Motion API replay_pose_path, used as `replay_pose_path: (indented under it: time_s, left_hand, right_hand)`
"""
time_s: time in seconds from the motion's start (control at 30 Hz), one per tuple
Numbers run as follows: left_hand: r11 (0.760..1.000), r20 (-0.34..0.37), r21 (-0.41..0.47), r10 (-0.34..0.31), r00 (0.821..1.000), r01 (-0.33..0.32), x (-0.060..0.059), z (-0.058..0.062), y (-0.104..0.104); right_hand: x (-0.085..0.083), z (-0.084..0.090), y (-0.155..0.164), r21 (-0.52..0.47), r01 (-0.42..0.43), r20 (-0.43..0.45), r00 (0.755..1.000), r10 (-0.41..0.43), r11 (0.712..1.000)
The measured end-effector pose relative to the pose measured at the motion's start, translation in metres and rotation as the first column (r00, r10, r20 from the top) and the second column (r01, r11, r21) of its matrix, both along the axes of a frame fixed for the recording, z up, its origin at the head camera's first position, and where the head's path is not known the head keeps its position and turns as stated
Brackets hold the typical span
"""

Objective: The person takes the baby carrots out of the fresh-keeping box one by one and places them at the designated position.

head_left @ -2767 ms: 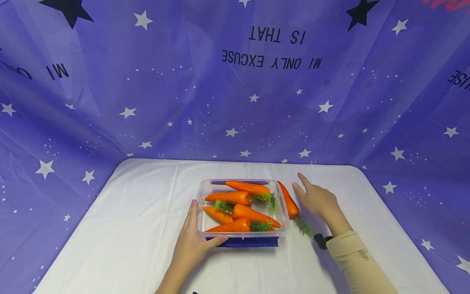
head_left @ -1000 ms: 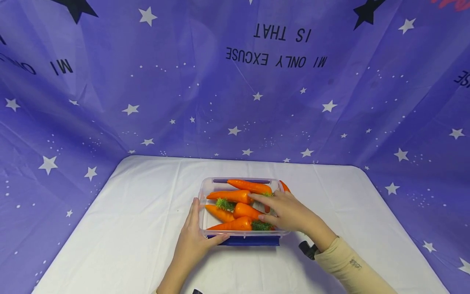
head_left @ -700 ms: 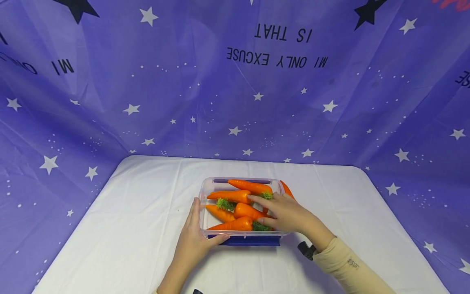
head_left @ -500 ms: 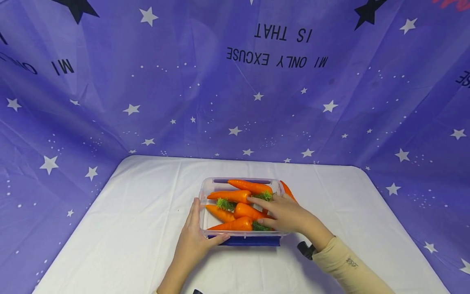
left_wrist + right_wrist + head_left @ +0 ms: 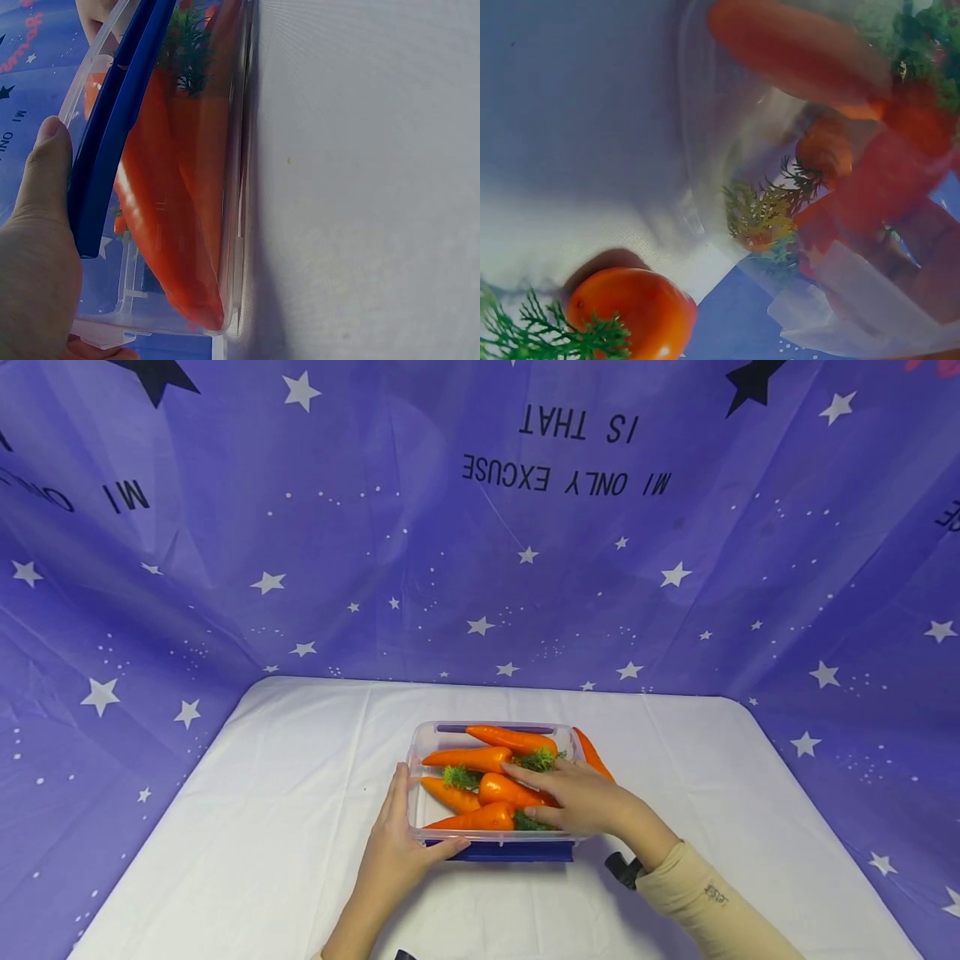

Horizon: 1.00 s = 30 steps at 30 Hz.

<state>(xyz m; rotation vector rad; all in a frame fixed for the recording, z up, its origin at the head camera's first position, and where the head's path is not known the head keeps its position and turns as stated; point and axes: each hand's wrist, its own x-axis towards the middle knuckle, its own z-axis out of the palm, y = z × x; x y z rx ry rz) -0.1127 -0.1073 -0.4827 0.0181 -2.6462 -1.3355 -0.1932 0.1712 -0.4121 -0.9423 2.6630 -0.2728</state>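
A clear plastic box (image 5: 417,752) with a blue front clip (image 5: 498,852) stands mid-table and holds several orange carrots (image 5: 468,761) with green tops. My left hand (image 5: 397,852) grips its near-left corner, fingers along the side wall and thumb (image 5: 45,172) on the blue clip (image 5: 112,127). My right hand (image 5: 585,797) reaches into the box from the right. Its straight fingers lie over the middle carrot (image 5: 498,789), with the thumb on that carrot's near side. Another carrot (image 5: 592,753) lies on the cloth outside the right wall, partly hidden by that hand; its thick end (image 5: 634,307) shows beside the box wall (image 5: 705,150).
The table carries a white cloth (image 5: 262,818), bare on both sides of the box. A purple star-print backdrop (image 5: 225,527) closes in the back and both sides. A black wrist strap piece (image 5: 621,868) sits at my right sleeve.
My right hand has left the carrot outside the box and come over the carrots inside; in the last second it only crept slightly left. The left hand has not moved.
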Motion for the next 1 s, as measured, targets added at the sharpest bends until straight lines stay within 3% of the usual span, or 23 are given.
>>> replay_pose_path:
  time_s: [0.27, 0.57, 1.0]
  left_hand:
    - [1.0, 0.014, -0.006, 0.003, 1.0, -0.003, 0.0004, 0.001, 0.0005]
    - [1.0, 0.036, -0.009, 0.009, 0.999, -0.009, 0.0009, 0.0019, 0.0004]
    - [1.0, 0.005, -0.019, 0.014, 1.0, -0.014, 0.0009, 0.0016, 0.0007]
  right_hand:
    - [-0.0016, -0.0003, 0.0018, -0.055, -0.062, -0.036, 0.998, 0.06, 0.997]
    - [-0.0025, -0.0013, 0.0023, -0.107, -0.134, -0.148, 0.982, 0.117, 0.985]
    - [-0.0008, 0.0076, 0.0058, -0.131, -0.113, -0.099, 0.99, 0.101, 0.985]
